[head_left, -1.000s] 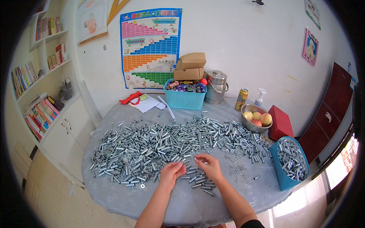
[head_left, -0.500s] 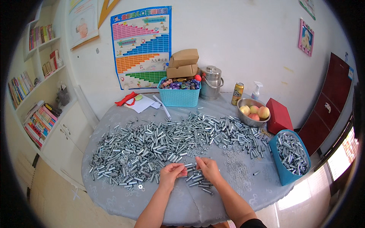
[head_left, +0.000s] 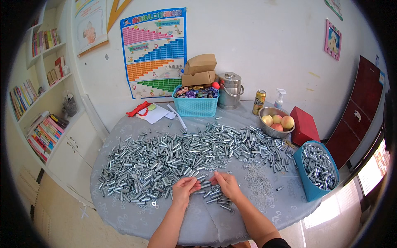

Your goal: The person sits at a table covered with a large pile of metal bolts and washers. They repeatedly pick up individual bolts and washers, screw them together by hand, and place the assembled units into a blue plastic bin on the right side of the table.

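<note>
What lies under the palms cannot be made out, and the single pieces in the heap are too small to tell apart clearly; the forearms are cut off at the near edge. The left hand [head_left: 185,189] is laid on the near rim of the heap of metal sleeves [head_left: 186,155], fingers curled narrow, though whether a piece is pinched in it cannot be told. The right hand [head_left: 225,184] is set just beside it, fingers bent over a small cluster of sleeves [head_left: 215,196] drawn apart from the heap; its grip is likewise hidden.

On the far left of the bench [head_left: 206,225] white papers with a red item [head_left: 149,111] are seen. A turquoise basket [head_left: 196,103] topped with cardboard boxes [head_left: 200,70] is placed at the far middle, then a steel pail [head_left: 230,90], a can [head_left: 259,102], a spray bottle [head_left: 280,98], a bowl of peaches [head_left: 276,123] and a red box [head_left: 304,126]. Loose washers [head_left: 258,182] are scattered right of the hands. A blue bin [head_left: 317,169] of sleeves is set at the right edge.

The bench is covered with a grey patterned cloth. Bookshelves [head_left: 41,103] are seen left, a coloured chart [head_left: 154,51] on the far wall, a dark red cabinet [head_left: 359,111] on the right.
</note>
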Tool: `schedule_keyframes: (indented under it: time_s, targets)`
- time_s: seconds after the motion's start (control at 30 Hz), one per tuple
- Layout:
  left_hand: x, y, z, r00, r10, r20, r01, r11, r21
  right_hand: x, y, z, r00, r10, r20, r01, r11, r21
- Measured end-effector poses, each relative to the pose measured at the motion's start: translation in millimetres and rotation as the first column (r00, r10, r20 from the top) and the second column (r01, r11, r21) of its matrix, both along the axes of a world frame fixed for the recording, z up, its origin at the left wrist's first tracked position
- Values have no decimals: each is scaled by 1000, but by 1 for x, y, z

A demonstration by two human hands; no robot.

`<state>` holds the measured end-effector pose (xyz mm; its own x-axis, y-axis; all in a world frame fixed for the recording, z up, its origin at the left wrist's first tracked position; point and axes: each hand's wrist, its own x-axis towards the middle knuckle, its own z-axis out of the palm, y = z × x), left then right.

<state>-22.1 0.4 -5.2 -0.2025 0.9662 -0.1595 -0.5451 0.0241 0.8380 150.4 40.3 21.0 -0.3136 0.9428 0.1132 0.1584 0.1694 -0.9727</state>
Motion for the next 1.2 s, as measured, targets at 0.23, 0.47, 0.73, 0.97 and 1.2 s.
schedule_keyframes:
  time_s: [0.23,0.47,0.73,0.97,1.2]
  targets:
    - [0,1,-3,1000,-6,-1,6,1000,1,2,1,0,999,9,34,-10,999,31]
    - [1,1,-2,998,-9,-62,10,1000,10,2,6,-12,1000,23,15,-25,997,71]
    - [17,-6,-8,910,17,-415,85,971,225,3,11,-20,988,82,-129,-94,992,-88]
    - [23,-11,-1,527,375,-763,21,892,452,31,34,-32,878,-407,251,381,913,147]
    - [-8,-8,18,200,379,-904,-99,925,366,42,32,-27,687,-572,448,371,806,460]
